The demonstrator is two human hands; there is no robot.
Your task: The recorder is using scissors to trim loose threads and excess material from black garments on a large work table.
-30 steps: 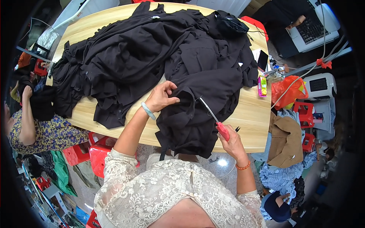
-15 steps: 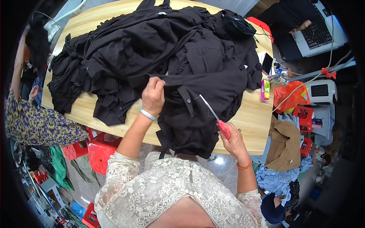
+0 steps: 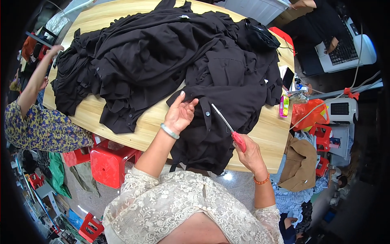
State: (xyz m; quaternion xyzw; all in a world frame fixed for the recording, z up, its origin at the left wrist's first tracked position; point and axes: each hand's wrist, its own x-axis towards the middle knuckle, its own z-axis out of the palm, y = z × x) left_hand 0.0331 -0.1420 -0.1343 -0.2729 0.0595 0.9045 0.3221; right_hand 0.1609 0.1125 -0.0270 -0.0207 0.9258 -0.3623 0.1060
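Observation:
A black garment (image 3: 239, 97) with a buttoned edge lies in front of me, its lower part hanging over the table's near edge. My left hand (image 3: 181, 116) is open over its left side, palm turned up and fingers loosely apart, holding nothing. My right hand (image 3: 250, 154) is closed round the red handle of a tool with a long thin metal shaft (image 3: 222, 118); its exact kind is unclear. The shaft points up and left, its tip beside a button (image 3: 207, 114). A fine loose thread shows near the shaft. More black garments (image 3: 142, 53) are heaped behind and to the left.
The wooden table (image 3: 260, 140) carries a phone (image 3: 287, 78) and a pink-and-green packet (image 3: 284, 106) at right. A red stool (image 3: 107, 166) stands below its left edge. A person in a floral garment (image 3: 48, 130) is at far left; another person's dark clothing (image 3: 304, 40) shows at upper right.
My left hand has let go of the garment's edge, opened and turned palm up, moving slightly right and down. My right hand still holds the tool near the button. The person at left has moved an arm.

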